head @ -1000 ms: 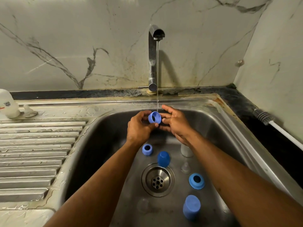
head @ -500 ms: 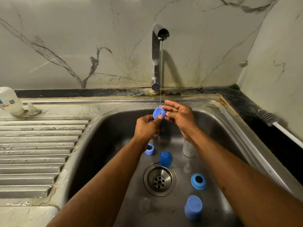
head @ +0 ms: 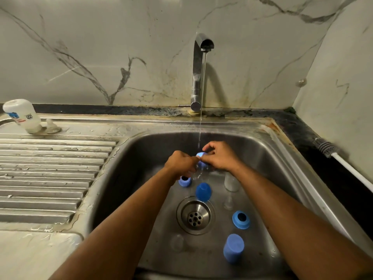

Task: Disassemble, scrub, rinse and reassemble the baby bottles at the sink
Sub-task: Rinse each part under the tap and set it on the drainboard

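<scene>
- Rinsing under thin tap stream (head: pixel 202 93): left hand (head: pixel 180 163) and right hand (head: pixel 221 158) are together, both pinching the blue collar ring (head: pixel 201 156) mid-sink, above the basin (head: pixel 141 158).
- Risk: wet ring could slip, drop toward the drain (head: pixel 195 216), or knock the blue cap (head: pixel 203 191) below.
- Ring looks small, blue, glossy-wet, mostly hidden by fingers.
- Far right: bottle brush (head: pixel 331 150) lies unused on counter.

Blue ring (head: pixel 201 158) mostly hidden by fingers, brush (head: pixel 331 151) handle cut off
</scene>
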